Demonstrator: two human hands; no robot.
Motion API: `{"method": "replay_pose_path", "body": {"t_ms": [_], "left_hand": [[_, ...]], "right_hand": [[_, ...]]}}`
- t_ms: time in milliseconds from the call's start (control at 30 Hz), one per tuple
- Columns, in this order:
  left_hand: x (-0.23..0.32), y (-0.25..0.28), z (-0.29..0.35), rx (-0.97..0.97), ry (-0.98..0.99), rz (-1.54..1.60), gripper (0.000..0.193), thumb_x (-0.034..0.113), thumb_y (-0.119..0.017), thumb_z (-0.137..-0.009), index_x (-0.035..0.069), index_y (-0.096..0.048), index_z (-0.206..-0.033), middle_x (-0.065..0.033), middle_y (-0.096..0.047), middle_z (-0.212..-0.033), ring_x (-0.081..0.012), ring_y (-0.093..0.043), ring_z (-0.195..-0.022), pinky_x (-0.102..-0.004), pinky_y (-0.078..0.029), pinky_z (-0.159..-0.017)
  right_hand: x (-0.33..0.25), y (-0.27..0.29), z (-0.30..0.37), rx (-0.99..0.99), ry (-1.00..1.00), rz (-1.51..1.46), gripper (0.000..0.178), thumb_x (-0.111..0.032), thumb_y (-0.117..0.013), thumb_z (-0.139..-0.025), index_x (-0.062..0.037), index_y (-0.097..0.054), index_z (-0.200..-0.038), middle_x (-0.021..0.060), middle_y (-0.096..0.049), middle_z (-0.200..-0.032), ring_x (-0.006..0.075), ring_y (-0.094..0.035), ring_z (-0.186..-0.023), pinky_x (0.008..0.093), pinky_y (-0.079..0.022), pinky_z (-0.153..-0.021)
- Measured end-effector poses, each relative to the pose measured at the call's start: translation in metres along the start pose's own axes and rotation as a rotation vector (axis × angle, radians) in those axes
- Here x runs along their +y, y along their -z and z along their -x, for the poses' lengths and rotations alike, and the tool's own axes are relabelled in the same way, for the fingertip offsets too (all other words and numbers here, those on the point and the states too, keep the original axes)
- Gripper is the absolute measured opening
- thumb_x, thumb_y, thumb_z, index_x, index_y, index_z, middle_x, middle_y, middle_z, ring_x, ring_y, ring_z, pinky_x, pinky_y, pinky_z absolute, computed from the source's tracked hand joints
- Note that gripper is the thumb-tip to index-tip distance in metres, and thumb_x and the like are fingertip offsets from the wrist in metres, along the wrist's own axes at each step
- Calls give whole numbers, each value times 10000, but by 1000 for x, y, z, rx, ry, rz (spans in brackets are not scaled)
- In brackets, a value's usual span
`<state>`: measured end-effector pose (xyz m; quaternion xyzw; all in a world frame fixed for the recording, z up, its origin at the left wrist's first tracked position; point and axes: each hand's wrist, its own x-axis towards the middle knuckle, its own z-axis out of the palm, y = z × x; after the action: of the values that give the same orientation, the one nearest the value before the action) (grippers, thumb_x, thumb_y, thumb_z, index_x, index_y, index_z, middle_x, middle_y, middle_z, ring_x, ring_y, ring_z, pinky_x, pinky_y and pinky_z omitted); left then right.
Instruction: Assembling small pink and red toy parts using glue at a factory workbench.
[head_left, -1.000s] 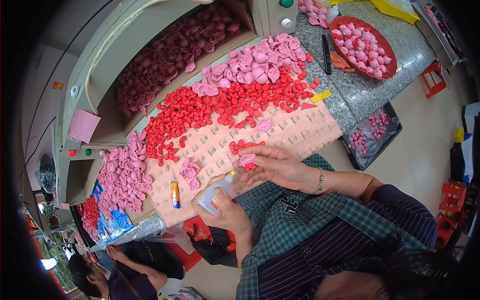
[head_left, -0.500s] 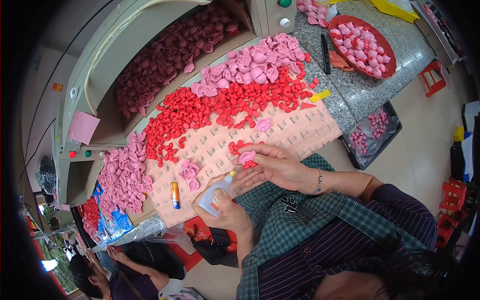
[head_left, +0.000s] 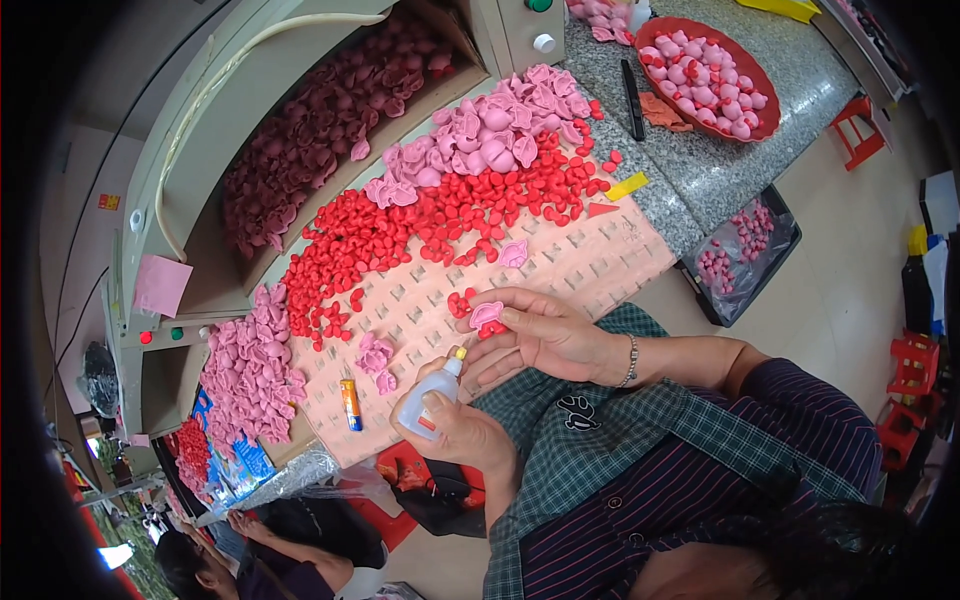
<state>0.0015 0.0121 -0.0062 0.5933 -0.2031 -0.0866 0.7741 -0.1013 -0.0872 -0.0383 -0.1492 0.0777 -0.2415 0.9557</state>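
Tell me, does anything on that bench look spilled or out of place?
Nothing looks spilled or broken. The small red pieces and pale pink pieces lie in loose heaps on the peach-coloured studded mat, and one pink piece sits alone beside the red heap.

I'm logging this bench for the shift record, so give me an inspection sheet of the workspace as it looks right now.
Surface: pinkish mat with a grid of slots over a speckled stone counter.
Job's things: small white squeeze bottle with a yellow tip; pink moulded piece.
Clutter: heap of red pieces, pink pieces, red tray of pink pieces, orange tube, black marker.
Hands: left hand grips the bottle; right hand pinches the pink piece, with red bits under its fingers.
Cables: nothing seen.
Surroundings: beige machine with a trough of dark pink pieces; black bin on the floor; another person at lower left.
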Motion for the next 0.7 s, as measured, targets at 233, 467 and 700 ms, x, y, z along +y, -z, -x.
{"method": "replay_pose_path", "body": {"t_ms": [233, 467, 700], "left_hand": [[0, -1, 1, -17, -42, -58, 323, 198, -606, -946, -52, -437, -1058, -261, -618, -975, -308, -643, -870, -418, -562, -811], [3, -3, 0, -38, -30, -53, 308, 164, -593, -942, -63, -437, -1081, -272, -620, -1000, -303, -651, -887, -389, -587, -784], [4, -2, -2, -57, -22, -138, 373, 217, -624, -946, -49, -431, -1122, -249, -637, -1018, -287, -667, -899, -361, -580, -789]], "right_hand": [[1, -1, 1, -4, 8, 15, 427, -236, -420, -1058, -59, -353, -1440, 212, -474, -1417, 365, -598, -1185, 518, -546, -939], [2, 1, 0, -18, 19, -1, 411, -192, -397, -1063, -65, -338, -1449, 175, -480, -1405, 394, -585, -1198, 492, -574, -914], [4, 2, 0, -21, 37, 51, 417, -227, -420, -1057, -76, -355, -1439, 201, -461, -1424, 384, -583, -1201, 521, -546, -940]]}}
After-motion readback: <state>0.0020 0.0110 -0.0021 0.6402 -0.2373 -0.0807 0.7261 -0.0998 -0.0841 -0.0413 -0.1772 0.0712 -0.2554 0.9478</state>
